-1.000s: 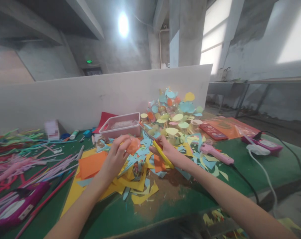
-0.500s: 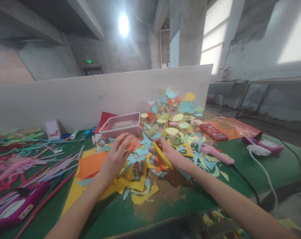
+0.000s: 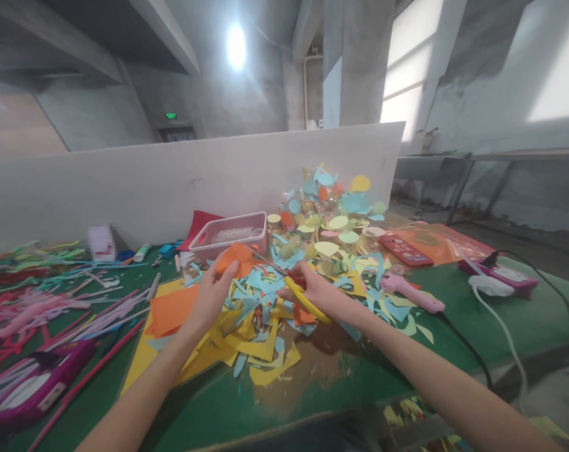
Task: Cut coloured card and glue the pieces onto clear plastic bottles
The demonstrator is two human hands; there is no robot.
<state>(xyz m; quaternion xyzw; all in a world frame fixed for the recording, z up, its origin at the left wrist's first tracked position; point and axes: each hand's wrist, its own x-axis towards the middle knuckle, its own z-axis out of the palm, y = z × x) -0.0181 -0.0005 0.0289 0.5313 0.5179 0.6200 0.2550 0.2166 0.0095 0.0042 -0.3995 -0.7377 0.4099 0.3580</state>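
- The left hand (image 3: 214, 287) has its fingers pinched on a piece of orange paper (image 3: 236, 256).
- This paper is up above the messy desk (image 3: 378, 376), in front of the pink basket (image 3: 205, 253).
- The right hand (image 3: 315, 290) has its fingers wrapped around the yellow handles of the scissors (image 3: 308, 302).
- The blades point at the orange paper. I cannot tell if they touch it.
- Lots of blue and yellow paper scraps (image 3: 260, 339) lie under and between the hands.
- A stack of orange sheets (image 3: 172, 311) lies beside the left arm.
- A big pile of paper circles (image 3: 329, 220) is behind the right hand.
- A pink glue gun (image 3: 413, 294) lies to the right of that hand.
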